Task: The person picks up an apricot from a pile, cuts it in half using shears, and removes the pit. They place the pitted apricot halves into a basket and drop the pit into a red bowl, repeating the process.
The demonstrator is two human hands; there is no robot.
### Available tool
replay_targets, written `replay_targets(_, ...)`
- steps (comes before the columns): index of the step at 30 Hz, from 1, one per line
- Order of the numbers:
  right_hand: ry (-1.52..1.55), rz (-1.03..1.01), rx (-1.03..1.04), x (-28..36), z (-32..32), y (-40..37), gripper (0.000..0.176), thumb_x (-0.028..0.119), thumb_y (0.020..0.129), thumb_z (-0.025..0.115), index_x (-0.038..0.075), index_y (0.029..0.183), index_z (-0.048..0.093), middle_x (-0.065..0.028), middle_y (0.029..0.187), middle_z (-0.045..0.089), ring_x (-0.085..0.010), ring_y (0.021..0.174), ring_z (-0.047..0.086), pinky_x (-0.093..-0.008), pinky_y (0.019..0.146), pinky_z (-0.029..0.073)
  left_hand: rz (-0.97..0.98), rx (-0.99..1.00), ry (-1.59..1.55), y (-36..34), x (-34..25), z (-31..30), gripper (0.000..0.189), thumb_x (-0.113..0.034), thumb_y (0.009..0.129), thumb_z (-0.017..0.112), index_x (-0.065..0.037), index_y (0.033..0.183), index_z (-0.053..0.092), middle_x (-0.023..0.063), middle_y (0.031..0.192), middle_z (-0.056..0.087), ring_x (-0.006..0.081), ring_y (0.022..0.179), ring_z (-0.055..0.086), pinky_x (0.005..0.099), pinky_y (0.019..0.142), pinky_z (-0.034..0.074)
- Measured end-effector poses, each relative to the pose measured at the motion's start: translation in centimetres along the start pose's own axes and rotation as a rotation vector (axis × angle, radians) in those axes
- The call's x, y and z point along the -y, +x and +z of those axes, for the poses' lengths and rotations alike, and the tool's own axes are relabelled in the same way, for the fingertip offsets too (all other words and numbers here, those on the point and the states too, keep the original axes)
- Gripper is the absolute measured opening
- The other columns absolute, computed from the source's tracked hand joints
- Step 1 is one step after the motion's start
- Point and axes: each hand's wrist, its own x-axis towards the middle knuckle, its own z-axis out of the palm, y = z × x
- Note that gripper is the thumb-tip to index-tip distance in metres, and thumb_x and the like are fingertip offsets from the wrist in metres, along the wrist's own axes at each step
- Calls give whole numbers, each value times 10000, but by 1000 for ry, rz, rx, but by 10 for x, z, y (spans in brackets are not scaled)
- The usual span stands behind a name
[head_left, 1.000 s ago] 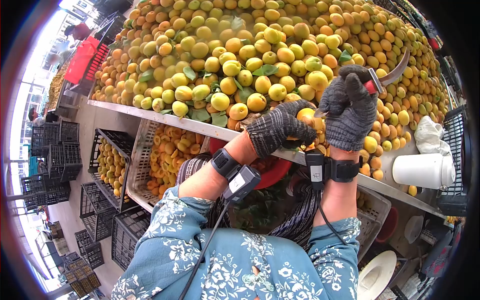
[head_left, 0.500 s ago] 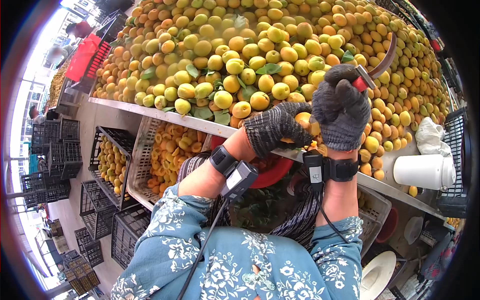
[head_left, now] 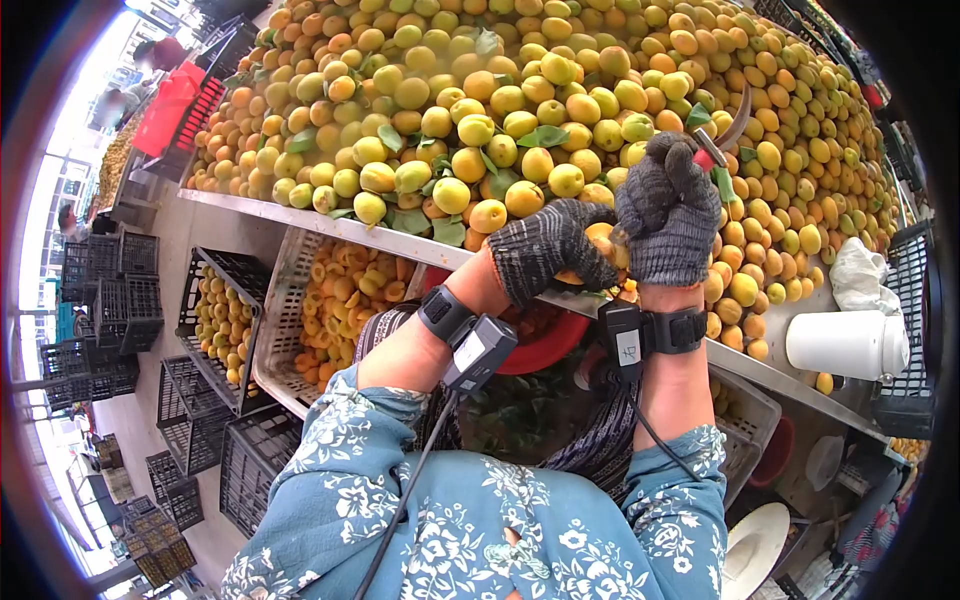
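My left hand, in a dark striped knit glove, is closed around an orange-yellow apricot just above the metal table edge. My right hand, gloved in dark grey, grips the red handle of a curved knife, whose hooked blade points up and to the right. Both hands meet at the apricot; the contact between them is partly hidden by the gloves. Behind them lies a big heap of whole apricots with some green leaves. Below the hands sits a red basin, partly covered by my arms.
A white crate with halved apricots stands left of my lap, beside a black crate of fruit. To the right are a white lidded container and a plastic bag. Black crates stand on the floor.
My right hand and the knife have shifted slightly left and down, with the blade turned a little. My left hand keeps hold of the apricot, nearly in place.
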Motion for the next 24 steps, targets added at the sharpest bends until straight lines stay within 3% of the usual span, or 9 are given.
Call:
replay_targets(3,118,70,-42,-1,-9,6,186,254,898,627,70,884,602,58,522,346,-71,388,311,-233,348,257,-61,-8,-81,0,4,1,426,-130,670,764,-12,1058,634,98,966,676,167,857,631,315,808,497)
replay_targets(9,437,134,46,-7,-22,7,224,293,931,575,70,920,568,67,547,306,-73,410,287,-240,368,275,316,-58,24,1,24,1,432,-172,717,772,-11,1087,617,73,990,661,150,882,621,305,792,500)
replay_targets(11,549,116,84,-7,-25,8,226,296,932,573,70,919,567,66,563,324,-70,426,305,-243,382,292,-316,78,-558,-2,-2,-6,423,-202,769,752,1,1109,603,57,1029,643,138,916,616,286,803,503)
replay_targets(12,548,116,84,-6,-26,8,226,296,932,573,70,919,567,66,563,324,-70,426,305,-243,382,292,-373,87,-864,-3,1,-2,411,-199,818,718,14,1143,585,67,1079,636,131,978,612,279,852,504)
replay_targets(13,528,110,86,-3,-27,9,222,289,928,579,67,924,568,65,570,328,-70,433,312,-246,388,298,-372,87,-864,-8,9,2,411,-199,818,718,14,1143,585,67,1079,636,131,978,612,279,852,504)
replay_targets(15,509,102,88,1,-30,9,217,281,925,585,65,928,569,63,577,332,-71,440,318,-249,393,304,260,-192,-234,-18,26,8,386,-128,832,702,-19,1181,580,71,1131,634,145,1061,598,300,925,490)
replay_targets(21,258,-35,-62,14,-21,8,243,289,917,611,49,932,581,60,592,367,-63,450,321,-230,414,286,288,-200,77,-17,40,5,535,-19,743,766,-54,1240,571,109,1257,590,231,1161,568,347,986,455)
replay_targets(23,-275,-18,-242,23,-16,5,244,286,881,661,52,917,600,55,559,402,-58,399,335,-219,374,273,328,-216,178,-16,38,1,516,-16,756,757,-55,1237,572,104,1250,592,224,1156,568,344,982,456)
replay_targets(24,-388,-25,-296,20,-16,7,238,260,857,692,39,895,612,47,529,422,-60,358,357,-201,341,255,115,-226,-159,-15,36,0,494,-24,768,753,-57,1228,577,97,1233,598,217,1150,567,338,978,455)
